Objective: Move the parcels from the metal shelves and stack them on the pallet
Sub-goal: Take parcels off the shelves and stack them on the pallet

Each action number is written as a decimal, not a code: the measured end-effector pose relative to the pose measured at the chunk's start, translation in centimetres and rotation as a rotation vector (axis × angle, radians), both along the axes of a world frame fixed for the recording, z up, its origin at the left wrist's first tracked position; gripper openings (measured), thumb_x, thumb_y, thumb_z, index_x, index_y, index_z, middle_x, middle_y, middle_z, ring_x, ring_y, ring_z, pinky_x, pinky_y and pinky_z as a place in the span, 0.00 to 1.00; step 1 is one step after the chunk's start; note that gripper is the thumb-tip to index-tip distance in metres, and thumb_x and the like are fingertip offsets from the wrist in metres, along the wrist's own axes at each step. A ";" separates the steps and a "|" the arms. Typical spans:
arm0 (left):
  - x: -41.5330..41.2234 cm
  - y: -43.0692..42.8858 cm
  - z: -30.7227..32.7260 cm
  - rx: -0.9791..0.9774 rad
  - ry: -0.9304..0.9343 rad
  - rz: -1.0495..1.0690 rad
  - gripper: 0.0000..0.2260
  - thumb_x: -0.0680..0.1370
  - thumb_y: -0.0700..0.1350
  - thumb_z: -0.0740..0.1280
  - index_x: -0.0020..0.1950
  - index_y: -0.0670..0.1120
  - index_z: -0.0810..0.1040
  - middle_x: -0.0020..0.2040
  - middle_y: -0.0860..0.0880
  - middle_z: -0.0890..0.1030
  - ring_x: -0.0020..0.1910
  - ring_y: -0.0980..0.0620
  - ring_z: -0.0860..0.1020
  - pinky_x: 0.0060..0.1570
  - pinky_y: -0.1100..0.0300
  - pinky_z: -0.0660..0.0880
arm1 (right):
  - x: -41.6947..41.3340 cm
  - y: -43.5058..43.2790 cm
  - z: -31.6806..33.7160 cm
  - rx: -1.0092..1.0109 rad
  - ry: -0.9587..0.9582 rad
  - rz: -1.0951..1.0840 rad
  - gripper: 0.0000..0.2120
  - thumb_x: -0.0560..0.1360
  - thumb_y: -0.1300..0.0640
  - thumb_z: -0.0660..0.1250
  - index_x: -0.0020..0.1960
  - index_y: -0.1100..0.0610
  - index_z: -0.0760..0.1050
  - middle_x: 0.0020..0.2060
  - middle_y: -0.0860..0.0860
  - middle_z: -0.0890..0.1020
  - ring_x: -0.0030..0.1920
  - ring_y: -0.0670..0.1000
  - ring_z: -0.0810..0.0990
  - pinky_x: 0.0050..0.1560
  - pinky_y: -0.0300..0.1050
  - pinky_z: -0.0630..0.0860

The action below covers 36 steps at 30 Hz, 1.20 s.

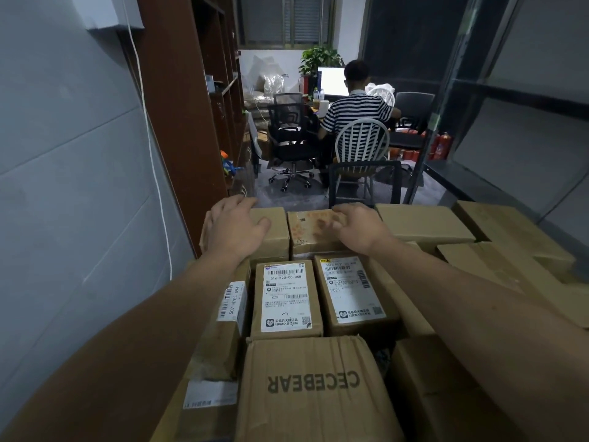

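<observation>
left grip (234,223): palm down on plain box (275,237) at far-left of stack; fingers reach its far edge, thumb lies on top; loose, not clasping.
right grip (357,224): lies on taped box (307,232), just beside plain box; fingers spread on top, a bit blurred, not curled round it.
parcels: cardboard, packed side by side in a stack right below the cam, next to grey wall (63,154).
labelled: k20 box (285,298) & p021 box (352,291) side by side, just nearer than the two touched ones.
cecebear box (306,387): nearest, print upside down to cam.
flat boxes (424,224): to the r of taped box.
bg: person in striped shirt (357,111) sits on white chair (361,141) facing monitor (333,81); black chair (288,132) beside; brown shelf (191,90) along wall.
</observation>
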State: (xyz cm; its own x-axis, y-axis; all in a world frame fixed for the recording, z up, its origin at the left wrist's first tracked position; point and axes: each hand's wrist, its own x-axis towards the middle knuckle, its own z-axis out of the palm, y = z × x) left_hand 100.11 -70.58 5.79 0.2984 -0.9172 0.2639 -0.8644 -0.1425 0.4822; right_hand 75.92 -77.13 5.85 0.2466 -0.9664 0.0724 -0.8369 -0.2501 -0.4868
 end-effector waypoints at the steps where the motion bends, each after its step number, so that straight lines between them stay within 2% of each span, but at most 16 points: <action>1: -0.8 -0.1 0.5 -0.025 0.005 -0.036 0.25 0.79 0.56 0.66 0.76 0.53 0.70 0.77 0.50 0.68 0.76 0.44 0.60 0.75 0.47 0.58 | -0.3 0.1 0.3 -0.021 -0.023 0.009 0.25 0.80 0.44 0.63 0.75 0.50 0.69 0.73 0.54 0.71 0.71 0.58 0.71 0.70 0.57 0.70; 5: -4.3 -0.9 2.3 -0.093 0.044 -0.145 0.25 0.79 0.55 0.67 0.76 0.52 0.71 0.74 0.49 0.71 0.74 0.44 0.64 0.74 0.48 0.61 | -2.1 0.1 1.9 -0.078 -0.058 0.045 0.24 0.81 0.47 0.64 0.75 0.52 0.69 0.72 0.55 0.72 0.73 0.58 0.69 0.72 0.54 0.68; 8: -8.1 -1.6 3.6 -0.092 0.051 -0.189 0.26 0.79 0.55 0.68 0.76 0.52 0.70 0.74 0.47 0.71 0.74 0.43 0.65 0.73 0.45 0.63 | -4.7 -0.2 3.2 -0.103 -0.067 0.059 0.23 0.81 0.46 0.65 0.74 0.53 0.71 0.70 0.55 0.75 0.70 0.58 0.72 0.70 0.53 0.70; 16: -20.7 -4.1 5.7 -0.127 0.051 -0.260 0.26 0.78 0.55 0.69 0.75 0.50 0.72 0.73 0.45 0.73 0.73 0.43 0.68 0.73 0.48 0.65 | -15.6 -1.8 6.4 -0.218 -0.001 0.069 0.23 0.80 0.44 0.65 0.73 0.50 0.72 0.66 0.54 0.77 0.66 0.57 0.74 0.64 0.50 0.72; 20: -25.5 -5.1 5.7 -0.090 0.028 -0.245 0.26 0.78 0.56 0.68 0.75 0.50 0.71 0.74 0.46 0.72 0.73 0.43 0.68 0.73 0.47 0.66 | -21.6 -2.5 6.7 -0.226 -0.006 0.044 0.24 0.80 0.43 0.64 0.73 0.50 0.71 0.68 0.53 0.76 0.68 0.56 0.73 0.66 0.53 0.72; 25: -28.9 -5.8 4.8 0.007 0.014 -0.223 0.27 0.80 0.56 0.67 0.77 0.48 0.69 0.75 0.44 0.71 0.74 0.44 0.68 0.71 0.54 0.64 | -27.8 -2.6 5.6 -0.194 -0.018 0.046 0.27 0.81 0.44 0.64 0.77 0.50 0.66 0.74 0.54 0.70 0.74 0.56 0.67 0.71 0.51 0.65; 31: -31.6 -7.2 4.1 0.141 0.073 -0.182 0.29 0.80 0.57 0.67 0.79 0.51 0.66 0.77 0.44 0.67 0.75 0.42 0.67 0.70 0.54 0.64 | -33.1 -4.8 2.6 -0.099 -0.091 -0.053 0.28 0.81 0.42 0.63 0.78 0.50 0.65 0.76 0.53 0.68 0.76 0.55 0.65 0.74 0.53 0.62; 36: -32.0 -9.0 3.1 0.222 0.062 -0.165 0.28 0.81 0.56 0.66 0.79 0.50 0.65 0.78 0.43 0.66 0.76 0.43 0.65 0.73 0.52 0.62 | -35.8 -7.0 -0.1 -0.009 -0.088 -0.158 0.28 0.80 0.39 0.62 0.78 0.48 0.65 0.76 0.54 0.68 0.75 0.57 0.67 0.73 0.56 0.65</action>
State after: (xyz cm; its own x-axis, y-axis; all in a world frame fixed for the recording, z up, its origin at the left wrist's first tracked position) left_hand 68.10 -79.54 8.86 0.1497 -0.9880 0.0373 -0.8544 -0.1103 0.5078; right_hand 40.08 -84.12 5.74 0.0842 -0.9918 0.0960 -0.8203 -0.1236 -0.5585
